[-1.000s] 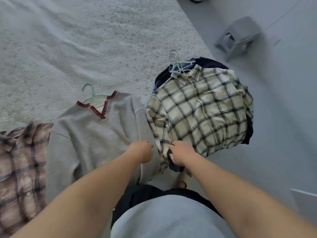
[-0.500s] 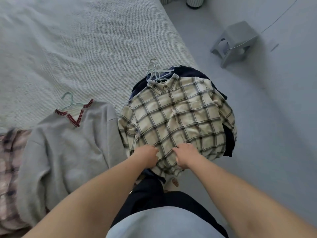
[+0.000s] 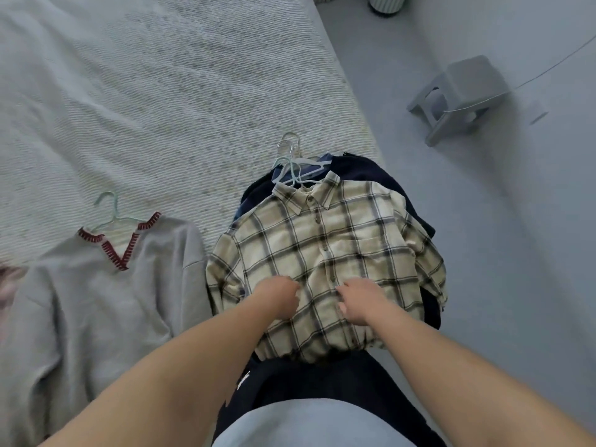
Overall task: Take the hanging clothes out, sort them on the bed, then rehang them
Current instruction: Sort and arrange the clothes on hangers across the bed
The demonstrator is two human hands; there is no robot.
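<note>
A cream plaid shirt (image 3: 338, 240) lies on top of a pile of dark navy clothes (image 3: 371, 171) at the bed's right edge, with a bunch of pale hangers (image 3: 292, 162) sticking out at the collar. My left hand (image 3: 279, 295) is curled into the fabric of the shirt's lower front. My right hand (image 3: 361, 301) lies on the shirt beside it, fingers bent and slightly apart. To the left a grey sweater (image 3: 106, 301) with a red-trimmed V-neck is spread flat on a teal hanger (image 3: 109, 214). A pink plaid shirt (image 3: 6, 285) shows, blurred, at the left edge.
The bed (image 3: 145, 91) has a white textured cover stretching away behind the clothes. On the grey floor to the right stands a small grey step stool (image 3: 464, 91) with a thin cable across it. A striped round container (image 3: 387, 3) stands at the top edge.
Both hands have gone from the plaid shirt's hem up onto its lower front. The view has swung right, so the pink plaid shirt is almost out of view.
</note>
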